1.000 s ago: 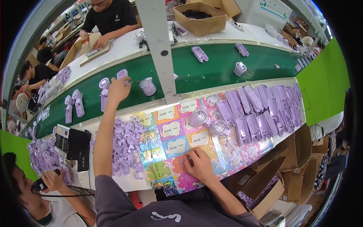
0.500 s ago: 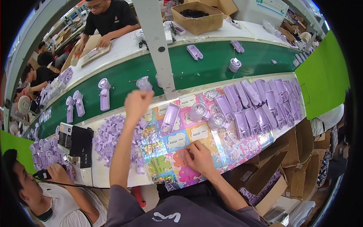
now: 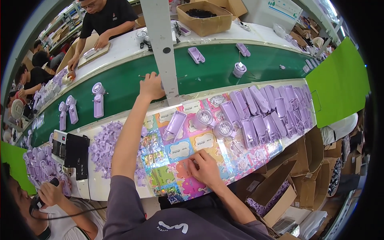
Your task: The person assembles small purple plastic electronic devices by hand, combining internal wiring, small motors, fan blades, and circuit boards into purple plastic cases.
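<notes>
Over the green belt, my left hand (image 3: 151, 87) reaches out beside the metal post, fingers bent down around a round lilac fan head that it almost wholly covers. My right hand (image 3: 205, 169) rests above the colourful printed sheet (image 3: 192, 187), fingers curled in, with nothing visible in them. One long lilac handle shell (image 3: 175, 125) lies on the sheet between my hands. Beyond my right hand sit two round lilac fan heads with grilles, one (image 3: 203, 118) behind the other (image 3: 223, 129).
Handle shells (image 3: 261, 129) lie in rows at the right. A heap of small lilac parts (image 3: 105, 149) is beside my left forearm, near a black device (image 3: 77, 155). The post (image 3: 163, 52) rises beside my left hand. Fan pieces (image 3: 98, 100) stand along the belt (image 3: 128, 90). Co-workers are left.
My left hand has moved farther out over the belt and now covers the fan head seen just beyond it before. My right hand keeps its curled pose. The whole view has shifted slightly.
</notes>
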The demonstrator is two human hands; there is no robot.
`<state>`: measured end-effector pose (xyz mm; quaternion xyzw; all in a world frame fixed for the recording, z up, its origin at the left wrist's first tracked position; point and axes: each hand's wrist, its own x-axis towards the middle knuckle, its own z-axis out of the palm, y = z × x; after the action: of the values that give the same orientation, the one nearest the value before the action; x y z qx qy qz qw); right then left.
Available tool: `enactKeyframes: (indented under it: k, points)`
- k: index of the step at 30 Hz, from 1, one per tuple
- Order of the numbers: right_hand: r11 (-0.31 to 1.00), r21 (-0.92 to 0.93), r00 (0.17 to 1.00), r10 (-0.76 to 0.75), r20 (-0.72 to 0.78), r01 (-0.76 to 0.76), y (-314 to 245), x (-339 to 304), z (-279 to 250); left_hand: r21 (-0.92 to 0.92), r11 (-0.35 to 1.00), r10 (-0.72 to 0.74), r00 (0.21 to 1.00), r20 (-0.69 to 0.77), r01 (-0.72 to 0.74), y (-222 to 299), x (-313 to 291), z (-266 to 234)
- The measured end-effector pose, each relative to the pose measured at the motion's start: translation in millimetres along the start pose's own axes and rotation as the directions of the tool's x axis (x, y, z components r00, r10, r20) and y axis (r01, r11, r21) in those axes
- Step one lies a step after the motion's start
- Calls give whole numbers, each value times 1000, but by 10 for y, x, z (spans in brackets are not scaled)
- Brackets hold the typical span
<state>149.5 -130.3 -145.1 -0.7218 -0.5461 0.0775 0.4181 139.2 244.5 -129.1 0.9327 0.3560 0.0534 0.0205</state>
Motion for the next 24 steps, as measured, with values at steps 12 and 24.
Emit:
enactKeyframes:
  k: [12, 24]
  points:
    - [998, 53, 1000, 20, -14, -19, -1, -40, 10, -26, 1000, -21, 983, -184, 17, -39, -346, -96]
    - [962, 261, 997, 78, 16, -79, -7, 39, -72, -286, 955, -51, 902, -429, -82, 320, -2330, -920]
